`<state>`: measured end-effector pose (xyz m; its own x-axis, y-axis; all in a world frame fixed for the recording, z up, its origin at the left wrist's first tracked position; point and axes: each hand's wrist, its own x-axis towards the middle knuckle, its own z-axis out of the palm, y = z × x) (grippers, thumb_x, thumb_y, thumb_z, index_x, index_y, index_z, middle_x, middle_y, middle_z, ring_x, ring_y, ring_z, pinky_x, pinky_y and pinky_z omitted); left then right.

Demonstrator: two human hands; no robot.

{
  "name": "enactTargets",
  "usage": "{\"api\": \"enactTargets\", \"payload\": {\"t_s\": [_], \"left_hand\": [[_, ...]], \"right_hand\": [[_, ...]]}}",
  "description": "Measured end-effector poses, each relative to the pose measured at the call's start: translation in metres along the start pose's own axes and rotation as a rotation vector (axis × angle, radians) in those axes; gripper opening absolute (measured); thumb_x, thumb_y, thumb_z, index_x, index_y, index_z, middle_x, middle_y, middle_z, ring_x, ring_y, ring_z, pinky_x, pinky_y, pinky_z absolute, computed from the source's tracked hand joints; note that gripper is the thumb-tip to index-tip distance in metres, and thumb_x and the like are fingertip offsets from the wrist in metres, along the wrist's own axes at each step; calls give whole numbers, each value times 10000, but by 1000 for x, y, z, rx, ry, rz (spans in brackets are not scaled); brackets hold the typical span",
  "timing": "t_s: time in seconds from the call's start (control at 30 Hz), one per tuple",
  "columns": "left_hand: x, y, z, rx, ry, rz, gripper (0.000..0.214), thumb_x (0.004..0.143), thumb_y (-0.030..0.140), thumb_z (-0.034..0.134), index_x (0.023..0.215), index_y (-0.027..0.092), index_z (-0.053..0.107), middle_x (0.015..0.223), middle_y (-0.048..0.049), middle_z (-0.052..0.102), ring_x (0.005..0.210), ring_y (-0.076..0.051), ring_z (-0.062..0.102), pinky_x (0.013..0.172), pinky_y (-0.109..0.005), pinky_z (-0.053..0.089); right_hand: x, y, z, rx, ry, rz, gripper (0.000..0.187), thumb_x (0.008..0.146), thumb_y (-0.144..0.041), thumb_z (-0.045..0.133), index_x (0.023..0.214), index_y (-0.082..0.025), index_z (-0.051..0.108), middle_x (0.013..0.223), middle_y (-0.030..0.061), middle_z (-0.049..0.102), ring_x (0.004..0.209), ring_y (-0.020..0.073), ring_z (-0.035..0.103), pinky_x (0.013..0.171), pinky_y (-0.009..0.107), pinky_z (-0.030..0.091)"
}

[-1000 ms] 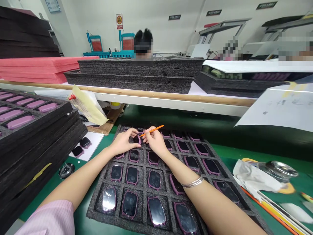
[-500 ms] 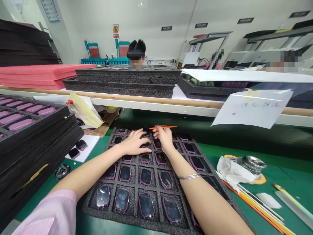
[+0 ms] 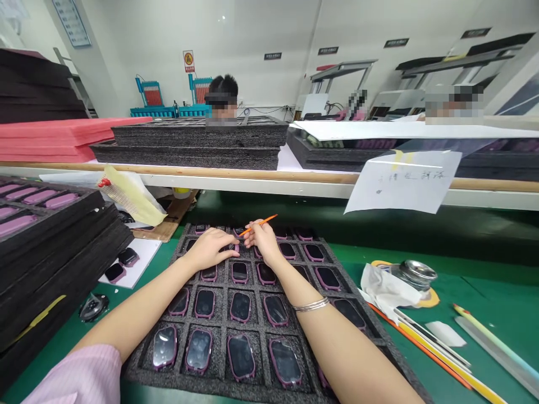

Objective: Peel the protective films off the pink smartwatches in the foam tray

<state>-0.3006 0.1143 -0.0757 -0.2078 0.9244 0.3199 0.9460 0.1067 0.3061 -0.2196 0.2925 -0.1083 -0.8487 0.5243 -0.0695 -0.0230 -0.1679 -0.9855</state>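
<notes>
The left hand [image 3: 209, 249] is curved palm-down, its fingertips at a pink-framed smartwatch [image 3: 234, 247] near the far end of a black foam tray [image 3: 221, 306]. The fingers hide most of that watch, and whether they grip it or only touch it cannot be told. The right hand [image 3: 263, 241] sits just beside the left, with its thumb and fingers pinching a thin orange stick [image 3: 261, 224] that angles up and away to the right. Its lower end is near that same watch, though the view is too small to show whether it touches.

The foam tray lies on the green tabletop [image 3: 475, 269], its compartments holding rows of other watches with dark faces and pink frames, such as one at the near edge [image 3: 241, 357]. A silver bangle [image 3: 310, 304] circles the right wrist, and a pink striped sleeve [image 3: 80, 376] covers the left arm.

Beyond the tray's left edge stand stacked foam trays [image 3: 54, 269], with two loose watches on a white sheet [image 3: 115, 264] beside them. To the right of the tray lie crumpled tissue [image 3: 385, 286], a metal jar [image 3: 415, 273] and a long ruler [image 3: 497, 359].
</notes>
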Motion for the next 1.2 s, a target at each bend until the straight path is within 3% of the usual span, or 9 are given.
{"api": "enactTargets", "payload": {"t_s": [0.27,0.67,0.8,0.93,1.07,1.2], "left_hand": [[-2,1,5,-68,62,-89,488,831,445,762,1207,221,545,1198,-89,695,1081,-256,685,974,-407,489],[7,-4,1,-86,34,-85,427,885,478,671,1219,226,588,1113,-64,714,1062,-239,658,983,-410,495],[36,-9,1,-38,34,-90,280,1001,380,500,1154,196,645,1119,-67,716,1081,-222,643,1019,-436,469],[60,-11,16,16,17,-141,303,976,400,574,1139,164,671,1240,-101,664,1209,-263,592,1066,-529,432],[61,-12,29,57,34,-196,350,911,481,643,1148,229,694,1364,-104,601,1409,-338,417,1143,-619,319],[55,-17,29,89,49,-210,327,875,514,662,1107,291,715,1367,-86,605,1454,-357,352,1171,-618,267]], "right_hand": [[-1,3,3,-101,-56,2,292,978,-358,616,1184,-150,617,1082,62,671,856,162,675,730,335,594],[4,9,-2,-85,-109,-31,315,972,-349,625,1222,-157,608,1157,78,661,942,192,676,802,384,593],[13,3,-14,-20,-22,-52,331,974,-365,620,1233,-160,605,1183,84,654,973,202,673,821,398,591],[20,-2,-29,27,120,-93,346,975,-383,613,1242,-163,601,1192,86,649,984,207,670,830,404,588],[22,-5,-33,21,176,-134,324,975,-378,616,1213,-158,611,1137,74,663,922,186,675,781,372,595],[23,-6,-29,-5,175,-169,324,972,-377,621,1209,-157,614,1141,76,663,933,192,675,793,382,594]]}}
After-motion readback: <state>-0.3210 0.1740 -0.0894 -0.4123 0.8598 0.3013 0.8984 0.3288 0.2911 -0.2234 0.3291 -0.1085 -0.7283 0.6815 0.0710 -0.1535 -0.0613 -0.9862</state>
